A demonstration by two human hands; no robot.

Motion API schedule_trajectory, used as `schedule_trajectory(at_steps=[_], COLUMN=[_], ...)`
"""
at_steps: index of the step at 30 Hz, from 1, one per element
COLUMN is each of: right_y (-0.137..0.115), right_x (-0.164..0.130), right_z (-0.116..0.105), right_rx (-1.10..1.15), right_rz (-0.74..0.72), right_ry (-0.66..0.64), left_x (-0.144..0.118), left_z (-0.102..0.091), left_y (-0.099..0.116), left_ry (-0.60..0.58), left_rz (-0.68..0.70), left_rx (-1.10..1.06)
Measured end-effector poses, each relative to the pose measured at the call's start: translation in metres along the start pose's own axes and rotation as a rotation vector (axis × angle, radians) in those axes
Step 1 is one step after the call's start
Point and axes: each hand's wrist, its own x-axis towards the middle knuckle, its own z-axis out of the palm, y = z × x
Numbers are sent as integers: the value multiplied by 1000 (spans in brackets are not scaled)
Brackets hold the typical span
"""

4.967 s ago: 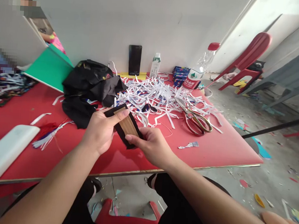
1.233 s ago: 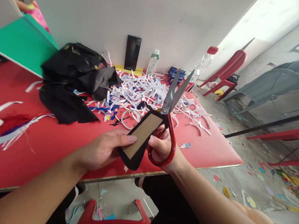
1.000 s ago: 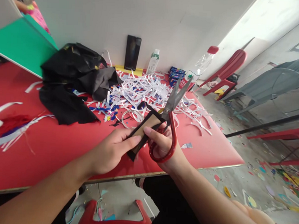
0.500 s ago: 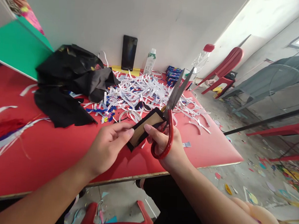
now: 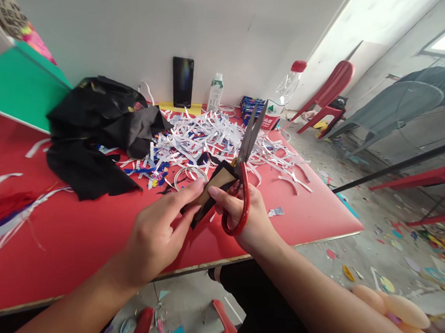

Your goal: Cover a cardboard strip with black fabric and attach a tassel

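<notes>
A small flat brown piece, like cardboard, with black material along its edges point(image 5: 222, 179) is held between my two hands above the red table. My left hand point(image 5: 157, 230) is closed, pinching its near left end between thumb and fingers. My right hand point(image 5: 256, 219) presses its thumb on the brown face; the fingers behind are partly hidden. Looped round that same hand is a pair of red-handled scissors point(image 5: 246, 200), blades pointing up and away from me, slightly parted and cutting nothing. Crumpled black fabric point(image 5: 84, 171) lies to the left.
White paper strips point(image 5: 213, 131) heap across the red table point(image 5: 101, 259). Behind them stand a phone point(image 5: 182, 82), a small white bottle point(image 5: 215, 92), blue packets point(image 5: 251, 108) and a red-capped clear bottle point(image 5: 286, 88). A green board point(image 5: 23, 86) rises at left. Scraps litter the floor.
My left thumb and fingers have shifted along the brown piece and cover more of its near end. My right hand keeps its hold on the piece and scissors. The view has turned slightly.
</notes>
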Motion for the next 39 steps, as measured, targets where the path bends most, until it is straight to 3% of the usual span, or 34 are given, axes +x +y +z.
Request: schedule_trajectory(at_steps=[7, 10, 12, 13, 16, 17, 18, 21, 24, 27, 30, 39], right_y=[-1, 1, 0, -1, -4, -5, -5, -9, -22, -37, -45, -42], right_x=[0, 3, 3, 3, 3, 3, 3, 3, -4, -17, -30, -38], right_z=[-1, -3, -4, -5, -6, -7, -8, -16, -21, -18, -8, 9], right_rx=[-4, 13, 8, -6, -40, -30, -19, -46, -217, -362, -371, -197], right_rz=[32, 37, 32, 26, 14, 12, 13, 10, 64, 231, 344, 400], right_ry=[-6, -32, -82, -108, -123, -101, -76, -63, -170, -314, -384, -498], left_x=[-12, -5, 4, 9, 20, 23, 25, 31, 38, 43, 44, 43], left_z=[-5, -4, -5, -6, -9, -10, -10, -12, -18, -23, -23, -17], left_y=[-3, 6, 11, 13, 11, 9, 6, -1, -4, -2, 2, 10], left_ry=[-132, -35, 88, 62, -336, -391, -376, -43, 164, 268, 400, 522], left_rz=[-170, -326, -506, -620, -940, -1010, -1061, -1106, -1068, -1010, -958, -950], left_rx=[-203, -268, -337, -397, -650, -712, -760, -859, -963, -984, -951, -1079])
